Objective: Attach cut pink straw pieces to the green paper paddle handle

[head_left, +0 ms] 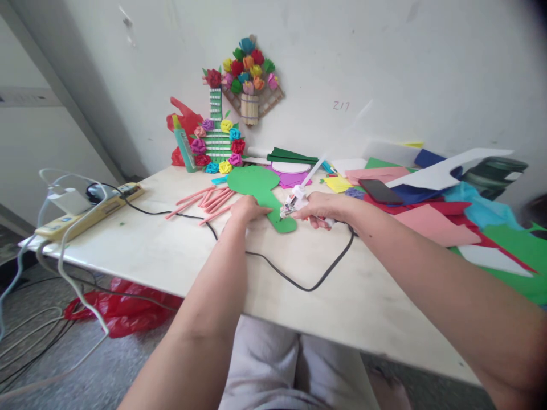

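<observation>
My right hand point(318, 209) is wrapped round a white hot glue gun point(298, 197) with a glue stick point(314, 171) jutting from its back. The gun's nozzle points down at a green paper cutout point(252, 181), close to its narrow lower part. I cannot tell whether the tip touches the paper. My left hand point(250, 209) rests on the left edge of the cutout, its fingers stretched toward the nozzle and partly hidden by the hand's back. Several pink rolled paper sticks point(207, 200) lie just left of that hand.
A black cord point(307, 289) loops across the table toward a power strip point(85, 210) at the left. Coloured sheets point(431, 222) and a phone point(380, 192) lie at right. A flower-trimmed paper guitar point(219, 136) and a glue bottle point(184, 149) stand by the wall.
</observation>
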Available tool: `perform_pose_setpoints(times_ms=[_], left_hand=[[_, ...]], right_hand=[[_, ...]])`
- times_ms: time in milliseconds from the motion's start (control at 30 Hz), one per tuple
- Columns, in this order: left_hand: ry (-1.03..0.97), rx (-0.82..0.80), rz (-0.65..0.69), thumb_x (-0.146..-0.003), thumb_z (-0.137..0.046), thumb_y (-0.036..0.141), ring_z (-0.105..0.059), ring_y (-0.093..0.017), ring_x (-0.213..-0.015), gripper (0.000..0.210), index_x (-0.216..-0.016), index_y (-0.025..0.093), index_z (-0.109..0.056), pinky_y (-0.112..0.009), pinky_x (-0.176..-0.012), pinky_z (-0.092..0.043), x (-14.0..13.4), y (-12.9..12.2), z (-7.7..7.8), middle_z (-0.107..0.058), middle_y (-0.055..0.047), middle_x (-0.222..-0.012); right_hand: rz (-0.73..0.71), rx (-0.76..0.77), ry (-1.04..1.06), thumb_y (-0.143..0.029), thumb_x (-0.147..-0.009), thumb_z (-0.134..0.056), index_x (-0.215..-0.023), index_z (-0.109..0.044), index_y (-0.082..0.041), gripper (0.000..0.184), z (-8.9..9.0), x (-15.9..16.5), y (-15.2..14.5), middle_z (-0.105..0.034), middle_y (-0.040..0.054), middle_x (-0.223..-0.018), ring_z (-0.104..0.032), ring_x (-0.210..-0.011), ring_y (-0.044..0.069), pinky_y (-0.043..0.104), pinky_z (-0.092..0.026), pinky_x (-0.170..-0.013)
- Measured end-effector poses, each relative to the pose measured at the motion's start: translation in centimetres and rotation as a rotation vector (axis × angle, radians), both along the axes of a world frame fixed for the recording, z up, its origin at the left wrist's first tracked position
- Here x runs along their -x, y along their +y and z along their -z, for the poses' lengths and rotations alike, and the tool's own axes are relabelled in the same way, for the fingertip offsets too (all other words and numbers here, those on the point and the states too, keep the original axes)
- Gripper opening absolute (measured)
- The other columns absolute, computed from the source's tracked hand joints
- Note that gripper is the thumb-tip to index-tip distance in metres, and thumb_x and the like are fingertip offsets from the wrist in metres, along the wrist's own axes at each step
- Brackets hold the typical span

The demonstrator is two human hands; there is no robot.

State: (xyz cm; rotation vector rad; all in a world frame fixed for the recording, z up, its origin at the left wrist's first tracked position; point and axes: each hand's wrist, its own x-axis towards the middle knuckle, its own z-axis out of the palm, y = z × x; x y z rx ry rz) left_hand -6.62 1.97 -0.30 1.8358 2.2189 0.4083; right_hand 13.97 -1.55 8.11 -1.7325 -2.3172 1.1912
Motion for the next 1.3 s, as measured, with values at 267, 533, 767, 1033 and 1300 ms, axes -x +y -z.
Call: perform_pose_setpoints(times_ms=[267,533,767,1033,1300], left_hand=[[0.000,-0.005,0.000,-0.057,-0.056,0.067,-0.061,-0.022,-0.074,0.051,-0.071,0.019,-0.062,-0.028,-0.060,-0.043,0.0,0.1,0.1,-0.067,-0.009,-0.082],[-0.002,0.007,-0.009,-0.056,-0.057,0.067,-0.061,-0.022,-0.078,0.051,-0.073,0.019,-0.063,-0.027,-0.063,-0.044,-0.1,-0.1,-0.1,-0.068,-0.009,-0.084],[-0.001,0.016,-0.014,-0.058,-0.057,0.065,-0.062,-0.023,-0.078,0.050,-0.074,0.019,-0.064,-0.028,-0.064,-0.045,-0.3,-0.3,-0.3,-0.068,-0.009,-0.085],[0.009,0.003,-0.014,-0.058,-0.057,0.065,-0.062,-0.022,-0.076,0.049,-0.074,0.020,-0.063,-0.028,-0.062,-0.044,-0.2,-0.2,-0.2,-0.068,-0.009,-0.082],[-0.004,0.011,-0.018,-0.057,-0.057,0.066,-0.062,-0.022,-0.075,0.049,-0.072,0.020,-0.063,-0.027,-0.060,-0.043,-0.3,-0.4,-0.3,-0.068,-0.008,-0.081]], right_hand=[[-0.003,0.015,-0.069,-0.033,-0.077,-0.061,-0.083,-0.047,-0.014,0.025,-0.3,0.5,0.1,-0.051,-0.0034,-0.042,-0.039,-0.028,0.007,0.020,-0.032,-0.031],[0.009,0.022,-0.091,-0.032,-0.078,-0.060,-0.095,-0.042,-0.015,0.030,-0.2,0.8,0.1,-0.050,-0.0052,-0.043,-0.037,-0.027,0.007,0.020,-0.030,-0.031],[-0.005,0.042,-0.088,-0.032,-0.077,-0.060,-0.095,-0.041,-0.016,0.031,0.0,0.7,0.6,-0.050,-0.0053,-0.042,-0.039,-0.027,0.008,0.021,-0.031,-0.031],[-0.018,0.012,-0.121,-0.031,-0.078,-0.058,-0.085,-0.044,-0.015,0.022,-0.1,0.8,0.6,-0.049,-0.0039,-0.042,-0.039,-0.028,0.008,0.020,-0.031,-0.031],[-0.026,-0.015,-0.184,-0.034,-0.078,-0.059,-0.087,-0.046,-0.014,0.025,-0.3,1.2,0.4,-0.049,-0.0042,-0.044,-0.039,-0.030,0.007,0.021,-0.036,-0.034]])
